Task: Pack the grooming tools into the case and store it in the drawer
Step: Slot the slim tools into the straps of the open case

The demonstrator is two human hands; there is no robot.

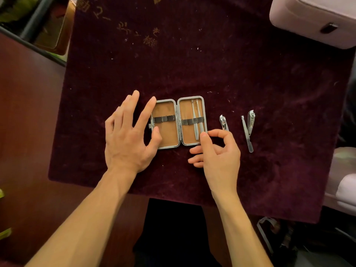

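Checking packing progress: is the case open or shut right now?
Open. The case lies flat, both tan halves face up, with two thin tools under the right strap.

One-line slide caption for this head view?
Left hand steadies the open case holding two tools; right hand at its edge; two nail clippers and a file remain out.

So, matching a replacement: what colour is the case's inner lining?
Tan-brown lining, with dark elastic bands, in the head view.

Your left hand (128, 135): bare, no rings or watch.
Your right hand (219, 151): bare too.
Your forearms: unsleeved.
Your lap at 6 o'clock: black clothing.
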